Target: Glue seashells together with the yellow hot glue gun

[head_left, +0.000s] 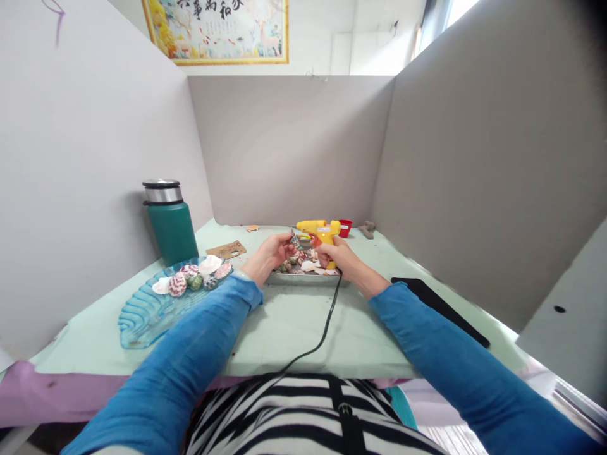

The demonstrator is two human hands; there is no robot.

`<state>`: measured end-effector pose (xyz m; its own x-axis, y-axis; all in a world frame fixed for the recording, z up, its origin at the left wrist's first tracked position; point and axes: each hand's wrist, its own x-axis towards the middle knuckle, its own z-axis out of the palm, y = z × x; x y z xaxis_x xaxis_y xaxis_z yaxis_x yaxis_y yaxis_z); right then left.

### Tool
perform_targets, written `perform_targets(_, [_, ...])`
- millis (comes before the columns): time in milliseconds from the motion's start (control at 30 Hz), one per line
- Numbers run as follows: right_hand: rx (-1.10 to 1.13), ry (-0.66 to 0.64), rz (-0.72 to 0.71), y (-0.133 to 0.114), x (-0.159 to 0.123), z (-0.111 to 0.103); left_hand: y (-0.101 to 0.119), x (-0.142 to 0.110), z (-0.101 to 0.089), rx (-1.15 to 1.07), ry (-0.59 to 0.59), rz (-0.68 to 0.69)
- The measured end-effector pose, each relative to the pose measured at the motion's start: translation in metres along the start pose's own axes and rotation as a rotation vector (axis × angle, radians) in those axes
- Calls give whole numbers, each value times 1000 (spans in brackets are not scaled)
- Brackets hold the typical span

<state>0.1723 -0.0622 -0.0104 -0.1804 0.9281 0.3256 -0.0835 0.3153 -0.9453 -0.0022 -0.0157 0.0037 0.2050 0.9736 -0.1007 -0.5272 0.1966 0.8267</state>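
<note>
In my right hand (336, 253) is a yellow glue gun (324, 231), its nozzle pointing left and its black cord (328, 322) running down toward me. My left hand (272, 253) pinches a small dark shell (294, 239) close to the nozzle; whether they touch I cannot tell. Below both hands sits a metal tray (303, 279) full of mixed shells (308, 266). On the left, a blue shell-shaped glass dish (147, 314) carries several shells along its far edge, among them a red-and-white striped one (177, 284) and a green one (195, 282).
A green bottle (171, 230) stands behind the dish by the left partition. Near the back are a brown card (226, 249), a red cup (346, 228) and a grey lump (367, 229). A black flat object (441, 309) lies along the right side. Grey partitions (294, 145) enclose the table.
</note>
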Motion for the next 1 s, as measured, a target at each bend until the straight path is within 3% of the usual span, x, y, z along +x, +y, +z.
perform_targets(1000, [29, 7, 15, 0, 1, -1, 0, -6, 3, 19, -64, 68])
